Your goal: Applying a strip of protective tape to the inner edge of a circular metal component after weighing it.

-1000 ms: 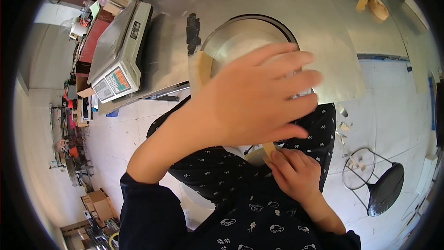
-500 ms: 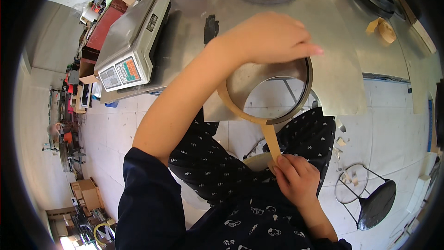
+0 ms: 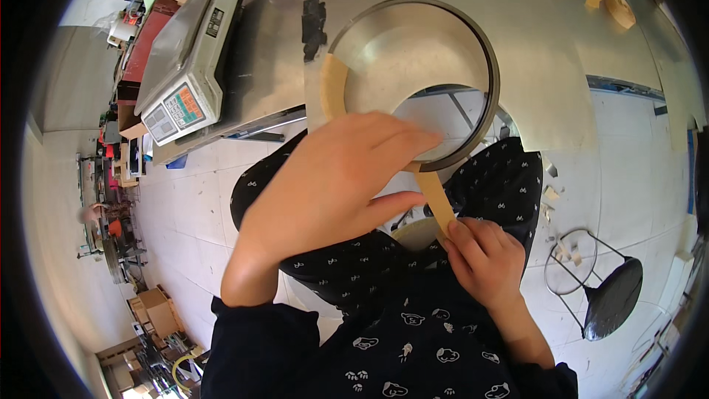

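Note:
A thin dark ring (image 3: 493, 77) lies at the near edge of the metal table, part of it over a curved notch. Tan tape (image 3: 334, 83) covers its left rim. My left hand (image 3: 347, 170) is over the ring's lower left rim, thumb spread away from the stretched fingers. The hand hides part of that rim, and whether it touches it I cannot tell. From the ring's near side a strip of tan tape (image 3: 437, 203) runs down to my right hand (image 3: 484, 255), which pinches its lower end between thumb and fingers.
A scale (image 3: 188, 74) stands at the table's left. A black block-like piece (image 3: 314, 26) is left of the ring; a tan tape roll (image 3: 611, 7) lies far right. Below right stands a black stool (image 3: 613, 299), with scraps (image 3: 549, 193) on the floor.
My left hand has come from the ring's far rim down to its near left side, uncovering the far rim. My right hand still pinches the tape strip. The whole view has shifted slightly.

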`<state>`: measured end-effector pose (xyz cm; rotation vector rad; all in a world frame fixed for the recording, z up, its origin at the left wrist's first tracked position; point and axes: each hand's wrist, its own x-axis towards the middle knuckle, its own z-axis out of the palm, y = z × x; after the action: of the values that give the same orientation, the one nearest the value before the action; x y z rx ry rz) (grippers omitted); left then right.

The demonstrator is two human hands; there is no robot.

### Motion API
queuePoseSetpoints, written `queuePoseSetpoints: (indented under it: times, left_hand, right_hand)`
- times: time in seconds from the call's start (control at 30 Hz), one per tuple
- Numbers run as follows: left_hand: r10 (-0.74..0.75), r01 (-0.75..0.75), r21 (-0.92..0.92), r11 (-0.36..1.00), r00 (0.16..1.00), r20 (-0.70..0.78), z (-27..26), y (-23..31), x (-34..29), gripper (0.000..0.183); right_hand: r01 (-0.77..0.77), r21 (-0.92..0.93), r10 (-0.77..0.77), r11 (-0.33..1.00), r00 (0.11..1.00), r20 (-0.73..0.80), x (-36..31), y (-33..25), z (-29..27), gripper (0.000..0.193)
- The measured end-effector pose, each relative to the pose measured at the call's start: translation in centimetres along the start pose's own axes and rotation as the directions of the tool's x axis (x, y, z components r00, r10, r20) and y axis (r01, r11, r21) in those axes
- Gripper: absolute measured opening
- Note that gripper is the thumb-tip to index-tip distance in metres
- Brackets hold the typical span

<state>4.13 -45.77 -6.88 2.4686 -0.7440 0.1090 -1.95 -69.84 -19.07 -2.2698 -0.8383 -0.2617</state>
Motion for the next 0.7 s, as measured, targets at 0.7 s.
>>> queuePoseSetpoints:
  times: [0.7]
  left_hand:
    - [0.054,-0.038,0.07,0.997,0.969,-0.242,3.8,-3.0,-3.4,0.019]
  right_hand:
    - [0.148,0.042,-0.142,0.988,0.983,-0.12,8.4,-5.8,-9.5,0.042]
